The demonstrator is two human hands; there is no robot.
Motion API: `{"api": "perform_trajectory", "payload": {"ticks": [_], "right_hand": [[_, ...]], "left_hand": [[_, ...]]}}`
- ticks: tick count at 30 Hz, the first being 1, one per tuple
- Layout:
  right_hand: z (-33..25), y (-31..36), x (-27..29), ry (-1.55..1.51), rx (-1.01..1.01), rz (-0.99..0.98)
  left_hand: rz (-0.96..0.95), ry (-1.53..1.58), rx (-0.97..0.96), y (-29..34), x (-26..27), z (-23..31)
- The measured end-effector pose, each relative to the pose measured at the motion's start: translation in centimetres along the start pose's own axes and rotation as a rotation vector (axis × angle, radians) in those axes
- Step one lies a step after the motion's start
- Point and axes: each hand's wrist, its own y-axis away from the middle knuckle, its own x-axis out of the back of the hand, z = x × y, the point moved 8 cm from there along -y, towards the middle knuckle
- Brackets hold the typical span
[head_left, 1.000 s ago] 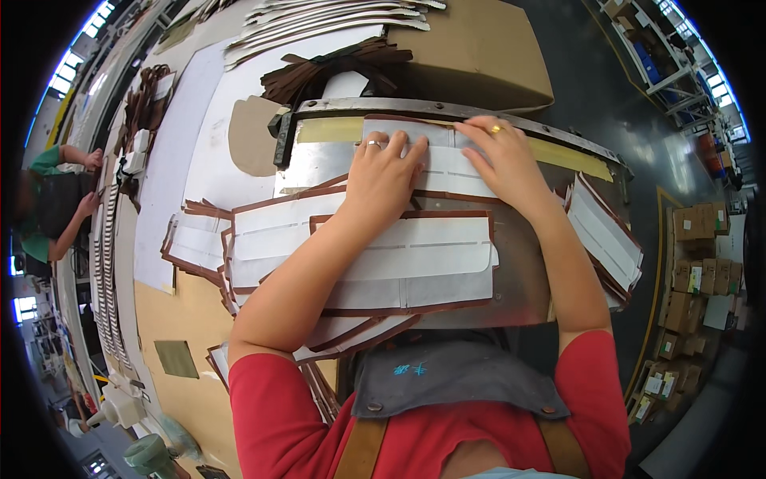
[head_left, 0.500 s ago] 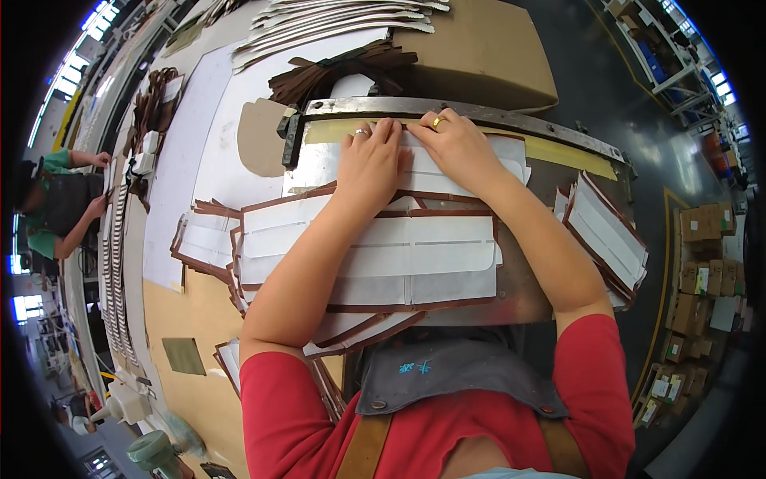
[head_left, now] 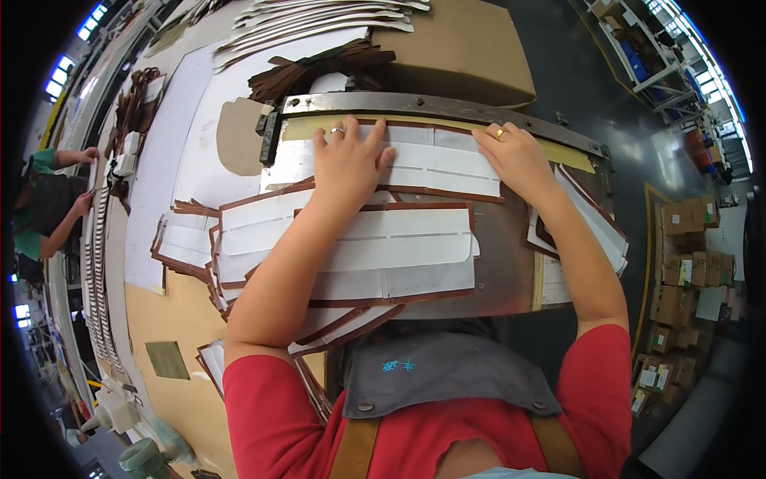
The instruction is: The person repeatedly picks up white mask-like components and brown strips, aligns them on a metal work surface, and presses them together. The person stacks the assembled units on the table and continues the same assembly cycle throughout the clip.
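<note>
A white flat panel with brown edging (head_left: 431,156) lies against the long metal bar (head_left: 447,108) of a metal work plate. My left hand (head_left: 349,164) rests on its left part, fingers spread, with two fingertips at its far edge near the bar. At the panel's far right corner my right hand (head_left: 515,164) has its fingers drawn together on the edge; its thumb is hidden. Nearer to me lies a pile of similar white panels with brown edging (head_left: 391,255), partly under my left forearm.
More edged panels (head_left: 586,219) lean at the right beside my right forearm. Brown strips (head_left: 319,72), a cardboard box (head_left: 455,48) and stacked white pieces (head_left: 311,28) lie beyond the bar. A co-worker (head_left: 52,199) works at the far left. Cardboard boxes (head_left: 686,215) stand at the right.
My hands have moved apart along the bar: the right one slid to the panel's right end, the left one spread its fingers. The whole view has shifted slightly left.
</note>
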Motion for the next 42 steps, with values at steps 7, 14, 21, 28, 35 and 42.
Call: {"api": "perform_trajectory", "payload": {"ticks": [7, 14, 21, 28, 35, 42], "right_hand": [[4.5, 3.4, 2.3, -0.113, -0.35, -0.027], [-0.6, -1.5, -1.1, -0.518, -0.096, 0.117], [-1.4, -3.6, -3.1, -0.549, -0.021, 0.0], [-3.5, -2.8, -2.0, -0.145, 0.328, 0.088], [-2.3, -3.1, -2.2, -0.421, 0.249, -0.046], [-1.0, -2.9, -2.3, -0.611, 0.086, -0.102]], "left_hand": [[-0.027, 0.07, 0.065, 0.0, 0.1, -0.6], [-0.021, 0.114, -0.139, -0.3, 0.4, -0.1], [-0.077, 0.4, -0.336, -0.5, 0.4, 3.8], [0.022, 0.295, -0.272, -0.5, 0.5, 4.3], [-0.02, 0.297, -0.213, -1.0, 0.5, 4.5], [0.096, 0.266, -0.247, -0.4, 0.4, 4.6]]}}
